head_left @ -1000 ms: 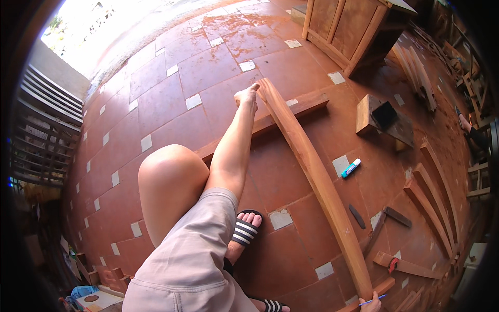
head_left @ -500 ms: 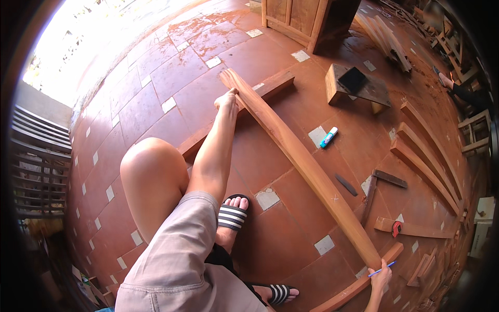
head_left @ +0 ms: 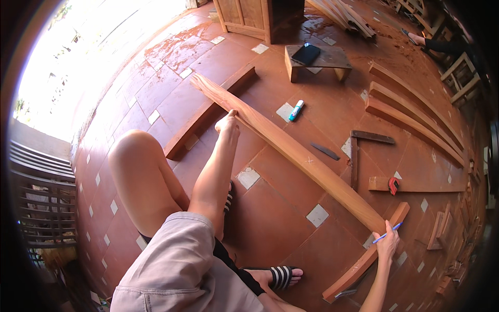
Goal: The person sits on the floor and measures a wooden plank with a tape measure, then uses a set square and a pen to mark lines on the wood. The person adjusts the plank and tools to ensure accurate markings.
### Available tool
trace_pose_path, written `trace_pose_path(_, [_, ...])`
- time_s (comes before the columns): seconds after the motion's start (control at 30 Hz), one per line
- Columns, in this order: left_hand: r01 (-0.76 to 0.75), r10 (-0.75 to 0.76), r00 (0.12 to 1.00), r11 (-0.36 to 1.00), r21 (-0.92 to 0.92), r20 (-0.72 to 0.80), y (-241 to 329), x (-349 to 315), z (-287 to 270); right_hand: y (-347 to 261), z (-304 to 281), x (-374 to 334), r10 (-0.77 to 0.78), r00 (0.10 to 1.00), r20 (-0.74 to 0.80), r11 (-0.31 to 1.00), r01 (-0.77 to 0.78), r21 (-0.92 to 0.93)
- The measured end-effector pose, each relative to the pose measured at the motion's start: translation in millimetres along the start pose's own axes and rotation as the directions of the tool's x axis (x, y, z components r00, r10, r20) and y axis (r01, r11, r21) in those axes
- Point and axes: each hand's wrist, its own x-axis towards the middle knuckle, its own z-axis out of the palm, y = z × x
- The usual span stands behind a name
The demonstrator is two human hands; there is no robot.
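A long, smooth wooden beam [head_left: 283,138] lies slantwise before me, resting across two other timbers. My left hand [head_left: 227,122] is closed on its near edge, a short way below the far left end. At the near right end, my right hand [head_left: 387,243] grips the beam, with a blue pen [head_left: 388,233] held across its fingers. Under the far end runs a straight wooden bar [head_left: 195,127]. Beneath the near end is a shorter curved piece [head_left: 351,275]. A small pencilled cross shows on the beam's upper face.
On the tiled floor to the right lie a dark flat blade [head_left: 326,151], a carpenter's square [head_left: 373,137], a red tape measure [head_left: 393,185] on a board and several curved timbers [head_left: 416,125]. Beyond are a white-and-teal tube [head_left: 296,111] and a low stool [head_left: 327,61] bearing a phone.
The whole view has shifted, so most things sit farther left and higher. My left hand is now farther from the beam's far end. The right hand still grips the near end with the pen.
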Motion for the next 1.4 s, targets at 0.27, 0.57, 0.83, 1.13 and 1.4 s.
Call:
trace_pose_path(0.27, [0.042,-0.044,0.999,0.996,0.08,0.029,-50,-64,-11,7,7,-3,-0.092,0.99,-0.108,0.994,0.097,0.047])
trace_pose_path(0.57, [0.043,-0.073,0.977,0.988,0.148,0.202,-121,-141,-34,0,3,-6,-0.055,0.992,-0.117,0.994,0.065,0.083])
trace_pose_path(0.83, [0.064,-0.161,0.928,0.957,0.282,0.337,-180,-222,-56,-1,2,-6,-0.027,0.994,-0.111,0.992,0.04,0.116])
trace_pose_path(1.13, [0.045,-0.248,0.902,0.87,0.491,0.355,-240,-258,-66,1,3,-5,-0.036,0.993,-0.113,0.993,0.049,0.112])
trace_pose_path(1.4, [0.009,-0.278,0.859,0.847,0.531,0.43,-267,-312,-73,2,4,-6,-0.052,0.99,-0.134,0.991,0.068,0.117])
